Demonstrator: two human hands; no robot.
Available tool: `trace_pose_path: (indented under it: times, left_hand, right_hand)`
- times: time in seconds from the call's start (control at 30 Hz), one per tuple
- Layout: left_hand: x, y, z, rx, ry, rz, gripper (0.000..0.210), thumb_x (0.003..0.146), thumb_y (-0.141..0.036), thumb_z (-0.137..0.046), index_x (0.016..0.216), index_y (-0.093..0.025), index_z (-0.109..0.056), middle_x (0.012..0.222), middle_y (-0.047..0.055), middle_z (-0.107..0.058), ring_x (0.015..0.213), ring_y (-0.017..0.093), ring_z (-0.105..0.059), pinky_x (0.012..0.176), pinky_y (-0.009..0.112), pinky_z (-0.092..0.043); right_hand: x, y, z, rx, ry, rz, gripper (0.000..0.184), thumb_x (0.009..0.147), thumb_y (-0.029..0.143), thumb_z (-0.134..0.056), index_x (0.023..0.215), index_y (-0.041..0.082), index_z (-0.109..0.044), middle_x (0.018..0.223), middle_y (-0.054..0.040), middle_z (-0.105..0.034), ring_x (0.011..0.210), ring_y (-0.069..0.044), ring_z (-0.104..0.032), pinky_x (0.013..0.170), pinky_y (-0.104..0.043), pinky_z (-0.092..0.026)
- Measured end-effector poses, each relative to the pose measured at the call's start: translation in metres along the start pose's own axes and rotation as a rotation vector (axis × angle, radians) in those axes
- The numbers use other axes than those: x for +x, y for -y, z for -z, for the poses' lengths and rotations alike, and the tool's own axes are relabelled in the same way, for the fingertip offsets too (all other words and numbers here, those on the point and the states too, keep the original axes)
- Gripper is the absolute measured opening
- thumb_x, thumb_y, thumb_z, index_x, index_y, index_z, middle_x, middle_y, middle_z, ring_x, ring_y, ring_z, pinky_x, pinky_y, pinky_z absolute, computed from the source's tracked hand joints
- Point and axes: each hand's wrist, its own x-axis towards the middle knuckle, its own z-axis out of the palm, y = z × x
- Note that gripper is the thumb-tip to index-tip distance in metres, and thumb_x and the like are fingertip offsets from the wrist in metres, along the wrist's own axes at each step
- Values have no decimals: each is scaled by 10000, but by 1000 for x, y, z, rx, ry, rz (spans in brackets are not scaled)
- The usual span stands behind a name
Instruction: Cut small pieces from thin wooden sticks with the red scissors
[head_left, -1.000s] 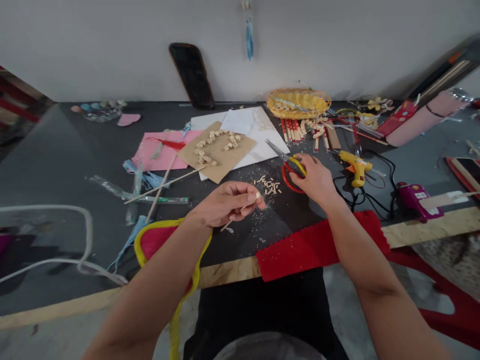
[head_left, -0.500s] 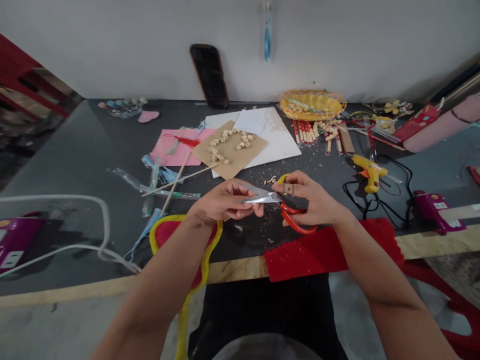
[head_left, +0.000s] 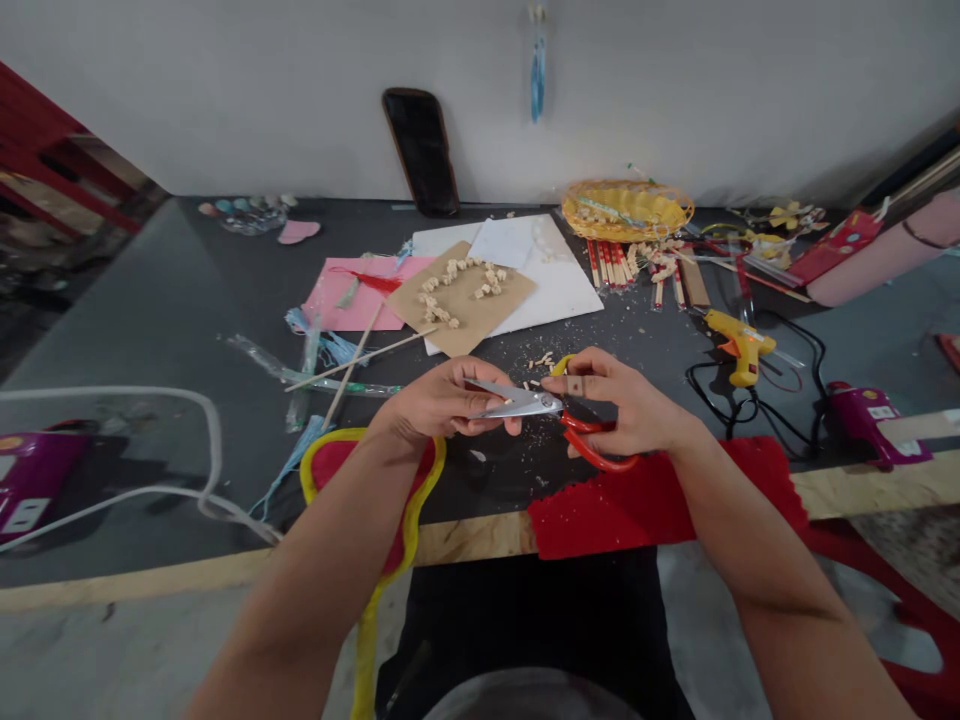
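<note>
Holding scissors point(head_left: 551, 402), right hand point(head_left: 626, 405), blades point(head_left: 517, 408) parted

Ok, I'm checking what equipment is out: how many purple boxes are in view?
2: one purple box at the far left, by the white cable; a second purple box right of the yellow glue gun. More may be hidden.
</note>
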Motion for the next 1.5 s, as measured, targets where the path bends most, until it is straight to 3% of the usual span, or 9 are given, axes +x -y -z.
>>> trace_pose_path:
  times: [0.33, 0.53, 0.73, 0.83, 0.93, 1.13, 1.33, 1.43, 1.5]
  left_hand:
    - [3, 6, 4, -53, 16, -41, 285, 564, -364, -844, 693, -123, -760, 612, 135, -709, 353, 53, -366, 325, 189, -205]
    - [2, 7, 5, 6, 43, -61, 194, 654, -315, -804, 684, -130, -755, 652, 124, -706, 363, 32, -330, 340, 195, -197]
    - [3, 9, 7, 35, 36, -106, 238, 671, -366, -798, 693, -135, -744, 681, 109, -692, 380, 38, -359, 339, 194, -223]
    - [5, 9, 7, -3, -16, -110, 243, 668, -353, -813, 702, -125, -734, 663, 96, -680, 386, 30, -352, 344, 180, -207]
    - [8, 8, 0, -95, -104, -127, 219, 663, -305, -828, 714, -125, -715, 710, 85, -691, 431, 33, -392, 354, 151, -190]
    - [15, 12, -22, -103, -170, -44, 225, 728, -322, -785, 728, -114, -698, 724, 61, -658, 470, 21, -356, 363, 135, -183]
    - [22, 19, -27, 74, -257, -7, 228, 810, -364, -695, 781, -137, -704, 517, -27, -462, 436, 30, -304, 379, 158, -195]
    - [22, 21, -29, 190, -313, -32, 249, 811, -383, -681, 816, -135, -696, 535, -31, -459, 452, 40, -336, 388, 157, -226]
    - [22, 23, -30, 266, -330, -46, 271, 804, -400, -681, 845, -132, -691, 564, -22, -483, 478, 50, -374, 394, 152, -248]
  right_hand:
    - [-2, 0, 1, -58, -47, 4, 628, 761, 351, -758, 1352, 328, -547, 1149, -72, -549, 1021, -206, -587, 855, -344, -532]
    - [-4, 1, 2, -111, -49, -28, 532, 812, 339, -714, 1324, 295, -577, 1023, -35, -565, 707, -104, -549, 692, -266, -527]
    - [0, -1, 1, -41, -211, -70, 653, 771, 410, -749, 1373, 300, -520, 1120, -71, -548, 851, -166, -567, 748, -324, -545]
    - [1, -11, 0, -157, -354, -208, 619, 798, 380, -712, 1376, 284, -513, 1120, -79, -548, 755, -153, -550, 681, -334, -546]
    - [-1, -28, 0, -374, -481, -410, 515, 824, 321, -645, 1327, 252, -559, 1139, -98, -566, 878, -209, -605, 720, -358, -550]
    - [-9, -59, 2, -583, -347, -644, 499, 808, 273, -618, 1297, 176, -584, 1144, -135, -619, 1030, -297, -608, 877, -441, -522]
    - [-6, -48, 1, -615, -356, -506, 308, 836, 226, -611, 1127, 154, -682, 1084, -142, -660, 1072, -305, -558, 957, -484, -448]
    - [1, -24, -1, -338, -474, -320, 202, 903, 267, -574, 1038, 203, -709, 1016, -88, -684, 1003, -228, -610, 912, -401, -481]
    - [6, -11, -6, -73, -430, -242, 136, 888, 287, -620, 954, 216, -716, 899, -41, -709, 873, -180, -652, 835, -343, -507]
